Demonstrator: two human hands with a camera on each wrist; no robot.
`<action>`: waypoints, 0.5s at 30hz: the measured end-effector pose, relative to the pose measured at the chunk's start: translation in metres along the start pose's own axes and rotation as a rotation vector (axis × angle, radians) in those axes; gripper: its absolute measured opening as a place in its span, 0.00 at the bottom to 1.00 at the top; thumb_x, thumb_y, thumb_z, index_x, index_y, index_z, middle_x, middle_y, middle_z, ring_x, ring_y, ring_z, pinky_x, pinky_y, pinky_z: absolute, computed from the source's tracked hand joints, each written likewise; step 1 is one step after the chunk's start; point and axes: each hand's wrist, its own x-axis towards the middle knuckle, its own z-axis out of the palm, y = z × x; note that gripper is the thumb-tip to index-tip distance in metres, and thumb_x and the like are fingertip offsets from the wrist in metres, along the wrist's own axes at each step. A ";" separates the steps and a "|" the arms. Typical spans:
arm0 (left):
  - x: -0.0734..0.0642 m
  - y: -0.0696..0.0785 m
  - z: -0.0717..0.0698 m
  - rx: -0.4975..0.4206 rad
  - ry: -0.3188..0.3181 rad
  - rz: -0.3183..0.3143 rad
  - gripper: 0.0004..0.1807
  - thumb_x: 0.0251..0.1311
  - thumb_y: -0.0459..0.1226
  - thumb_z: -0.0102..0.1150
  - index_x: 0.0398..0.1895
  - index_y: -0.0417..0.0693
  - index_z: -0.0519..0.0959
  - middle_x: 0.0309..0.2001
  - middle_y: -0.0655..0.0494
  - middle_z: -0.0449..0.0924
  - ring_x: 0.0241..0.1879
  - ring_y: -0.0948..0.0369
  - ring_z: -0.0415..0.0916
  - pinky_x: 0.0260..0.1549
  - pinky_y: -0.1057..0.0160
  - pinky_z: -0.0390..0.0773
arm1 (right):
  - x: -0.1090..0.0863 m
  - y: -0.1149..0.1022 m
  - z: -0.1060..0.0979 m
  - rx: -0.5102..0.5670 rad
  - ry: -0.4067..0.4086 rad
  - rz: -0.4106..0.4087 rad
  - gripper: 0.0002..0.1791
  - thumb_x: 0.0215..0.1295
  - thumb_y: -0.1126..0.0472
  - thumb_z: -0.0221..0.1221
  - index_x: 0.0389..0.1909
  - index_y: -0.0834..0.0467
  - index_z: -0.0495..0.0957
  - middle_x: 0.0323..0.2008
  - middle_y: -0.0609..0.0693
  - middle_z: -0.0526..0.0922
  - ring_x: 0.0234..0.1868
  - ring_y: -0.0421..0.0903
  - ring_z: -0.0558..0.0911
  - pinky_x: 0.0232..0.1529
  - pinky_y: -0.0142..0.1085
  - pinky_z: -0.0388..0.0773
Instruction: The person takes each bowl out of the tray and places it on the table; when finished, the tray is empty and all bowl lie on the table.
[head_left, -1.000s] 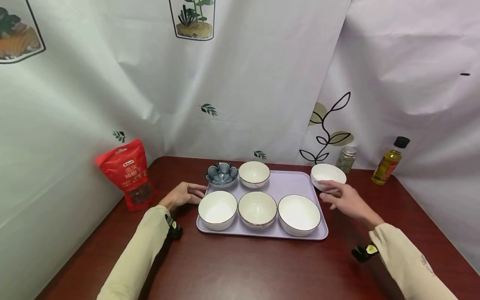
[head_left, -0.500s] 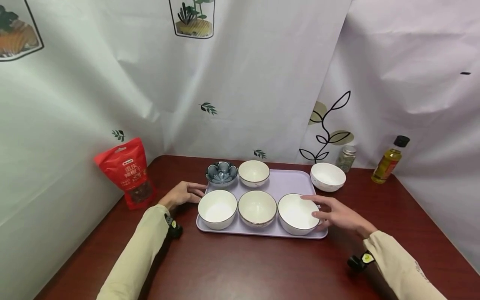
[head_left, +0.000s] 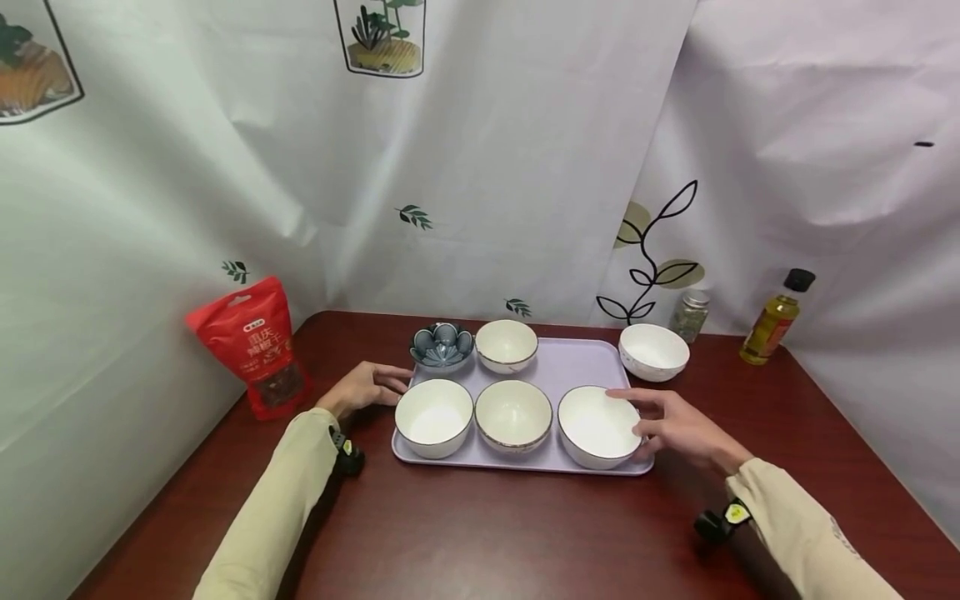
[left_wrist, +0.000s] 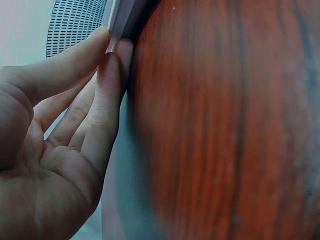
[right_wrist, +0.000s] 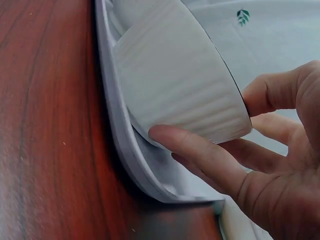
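Along the front of a lavender tray (head_left: 577,358) stand three round bowls. The rightmost, a white bowl (head_left: 597,425) with a thin dark rim, is gripped at its right side by my right hand (head_left: 682,429). In the right wrist view, the fingers (right_wrist: 185,145) spread along the outer wall of that bowl (right_wrist: 175,80) and one digit reaches over its rim. My left hand (head_left: 367,390) pinches the tray's left edge between thumb and fingers, as the left wrist view shows. Left of the gripped bowl come a cream bowl (head_left: 513,417) and a white bowl (head_left: 433,419).
Behind them on the tray are a blue flower-shaped bowl (head_left: 442,347) and another cream bowl (head_left: 507,346). A white bowl (head_left: 654,352) stands off the tray's right side, near a spice jar (head_left: 690,317) and an oil bottle (head_left: 776,321). A red pouch (head_left: 258,350) leans at left.
My right hand has left the white bowl beside the tray and come forward and left to the front right bowl, which has shifted slightly right. The left hand stays at the tray edge.
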 end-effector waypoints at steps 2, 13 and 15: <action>0.000 -0.001 0.000 -0.003 -0.002 0.000 0.30 0.56 0.25 0.65 0.65 0.32 0.74 0.47 0.36 0.87 0.40 0.63 0.85 0.38 0.71 0.83 | -0.004 -0.001 -0.005 0.005 0.008 -0.003 0.38 0.61 0.74 0.54 0.74 0.69 0.59 0.74 0.74 0.53 0.47 0.41 0.84 0.40 0.47 0.89; 0.000 -0.002 -0.001 -0.024 -0.010 -0.002 0.30 0.57 0.25 0.65 0.65 0.32 0.73 0.48 0.35 0.86 0.41 0.60 0.87 0.40 0.70 0.85 | -0.046 0.015 -0.073 0.104 0.138 -0.085 0.32 0.66 0.78 0.50 0.70 0.55 0.70 0.55 0.28 0.75 0.45 0.38 0.85 0.42 0.48 0.89; 0.000 -0.001 0.000 -0.028 -0.011 -0.004 0.30 0.57 0.25 0.65 0.65 0.32 0.73 0.48 0.35 0.86 0.43 0.60 0.87 0.40 0.70 0.85 | -0.055 0.025 -0.093 0.171 0.152 -0.098 0.31 0.67 0.79 0.48 0.66 0.50 0.74 0.54 0.27 0.77 0.45 0.38 0.85 0.41 0.48 0.89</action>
